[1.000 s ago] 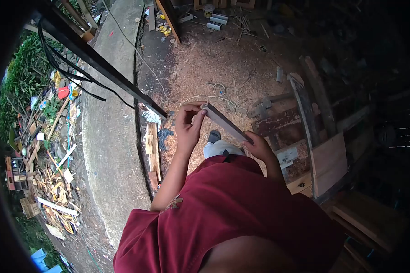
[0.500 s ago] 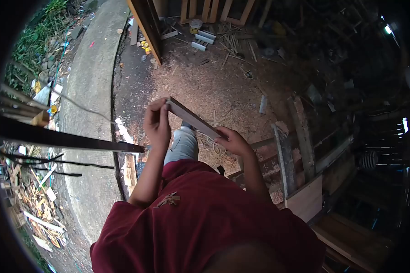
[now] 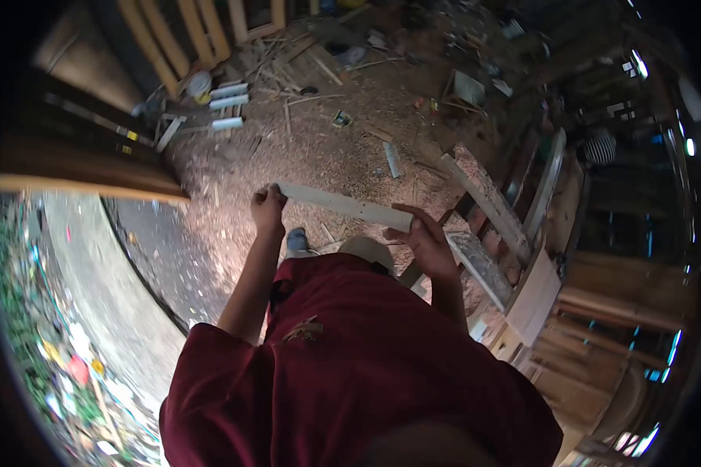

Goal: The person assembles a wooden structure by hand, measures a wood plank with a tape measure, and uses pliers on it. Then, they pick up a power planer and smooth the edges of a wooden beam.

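A short, flat strip of pale wood (image 3: 343,204) is held out in front of my body, spanning both hands. My left hand (image 3: 269,208) is closed on its left end, with the fingers pinched around it. At the right end, my right hand (image 3: 427,241) grips the wood, its thumb and index finger along the edge. The strip slopes slightly down to the right, its broad face turned up to me. Beneath it show one shoe (image 3: 297,240) and the sawdust-strewn floor.
Rough planks (image 3: 491,204) of a wooden bench or frame stand close to my right. A light board (image 3: 534,300) leans there too. Several pale blocks (image 3: 229,103) and scrap sticks lie on the floor ahead. A wooden door edge (image 3: 93,187) juts in from the left, above a concrete strip (image 3: 93,257).
My view has swung to the right, toward the inside of the workshop. The wood strip has turned from edge-on to showing its broad, paler face and lies nearer to level. Both hands still hold it.
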Available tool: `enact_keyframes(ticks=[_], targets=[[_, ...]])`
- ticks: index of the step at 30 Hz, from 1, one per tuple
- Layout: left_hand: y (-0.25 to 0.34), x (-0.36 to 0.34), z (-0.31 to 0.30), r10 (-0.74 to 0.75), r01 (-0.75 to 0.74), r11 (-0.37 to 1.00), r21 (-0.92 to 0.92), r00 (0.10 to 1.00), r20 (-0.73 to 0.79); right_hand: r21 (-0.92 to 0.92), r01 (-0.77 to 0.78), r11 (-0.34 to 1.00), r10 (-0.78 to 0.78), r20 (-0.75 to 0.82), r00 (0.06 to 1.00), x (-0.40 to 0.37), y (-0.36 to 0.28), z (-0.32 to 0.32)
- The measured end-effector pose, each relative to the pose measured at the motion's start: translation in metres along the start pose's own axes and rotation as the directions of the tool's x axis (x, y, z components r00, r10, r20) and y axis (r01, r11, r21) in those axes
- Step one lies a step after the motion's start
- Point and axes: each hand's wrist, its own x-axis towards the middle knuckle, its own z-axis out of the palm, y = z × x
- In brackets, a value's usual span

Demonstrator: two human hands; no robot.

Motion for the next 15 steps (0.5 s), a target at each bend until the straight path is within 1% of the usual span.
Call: enact_keyframes(ticks=[1,2,4,5,7,8,9,10,11,12,14,15], targets=[[0.011,0.013,0.021,-0.075,0.069,0.995,0.076,0.994,0.081,-0.023,0.025,0.999,-0.026,-0.025,0.999,0.019,-0.004,-0.001],[0.018,0.024,0.046,-0.115,0.11,0.99,0.084,0.991,0.061,0.082,0.062,0.995,-0.058,-0.054,0.997,0.039,-0.008,-0.003],[0.037,0.046,0.091,-0.139,0.113,0.984,0.14,0.972,0.188,0.276,0.148,0.95,-0.125,-0.099,0.987,0.078,-0.014,-0.01],[0.044,0.058,0.114,-0.142,0.114,0.983,0.141,0.969,0.201,0.372,0.172,0.912,-0.131,-0.131,0.983,0.097,-0.02,-0.012],[0.051,0.081,0.156,-0.144,0.116,0.984,0.136,0.966,0.217,0.428,0.169,0.888,-0.111,-0.156,0.982,0.136,-0.02,-0.041],[0.051,0.096,0.175,-0.122,0.088,0.983,0.16,0.969,0.216,0.457,0.164,0.874,-0.1,-0.161,0.982,0.159,-0.021,-0.055],[0.052,0.112,0.195,-0.095,0.056,0.982,0.181,0.972,0.216,0.433,0.213,0.876,-0.114,-0.244,0.963,0.183,-0.029,-0.063],[0.053,0.127,0.215,-0.065,0.021,0.98,0.2,0.975,0.214,0.42,0.222,0.88,-0.1,-0.293,0.951,0.208,-0.031,-0.075],[0.054,0.142,0.235,-0.048,0.01,0.986,0.169,0.974,0.22,0.408,0.228,0.884,-0.085,-0.339,0.937,0.232,-0.034,-0.09],[0.052,0.164,0.248,-0.044,0.001,0.991,0.132,0.947,0.319,0.396,0.235,0.887,-0.073,-0.383,0.921,0.258,-0.038,-0.108],[0.051,0.199,0.283,-0.05,0.014,0.991,0.132,0.961,0.271,0.345,0.158,0.925,0.007,-0.431,0.902,0.316,-0.039,-0.146],[0.061,0.207,0.305,-0.048,0.014,0.99,0.138,0.968,0.246,0.325,0.113,0.939,0.053,-0.461,0.886,0.346,-0.038,-0.165]])
